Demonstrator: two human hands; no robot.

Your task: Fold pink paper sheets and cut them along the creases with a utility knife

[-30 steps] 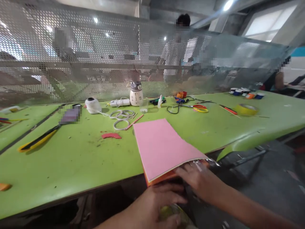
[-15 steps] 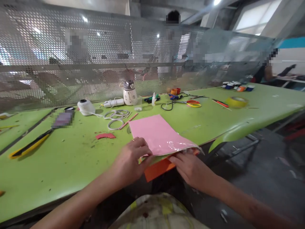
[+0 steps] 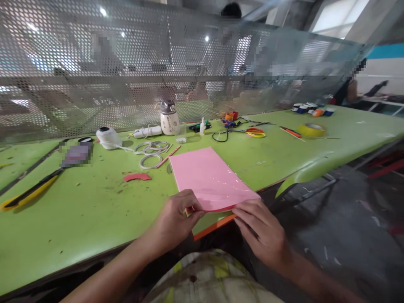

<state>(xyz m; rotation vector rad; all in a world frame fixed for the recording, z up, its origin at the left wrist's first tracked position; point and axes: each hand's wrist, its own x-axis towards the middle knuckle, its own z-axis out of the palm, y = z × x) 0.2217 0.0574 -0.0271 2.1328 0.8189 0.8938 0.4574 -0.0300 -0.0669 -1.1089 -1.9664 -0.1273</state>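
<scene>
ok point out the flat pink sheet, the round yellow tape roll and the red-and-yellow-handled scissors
Flat pink sheet [image 3: 211,181]: head view, middle of its upper face.
Round yellow tape roll [image 3: 313,133]: head view, near outer side.
Red-and-yellow-handled scissors [image 3: 254,130]: head view, on the red handle.

The left hand [image 3: 176,216] is covering one corner of the sheet [image 3: 208,181]. The worktop [image 3: 78,219] is running out of view leftward.

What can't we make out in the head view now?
Head view, all of these:
Under the pink sheet: hidden by the sheet.
Orange strip: right end behind right hand.
Bottle: print too small to read.
Left forearm: cut off by bottom edge.
Beyond mesh: blurred.
</scene>
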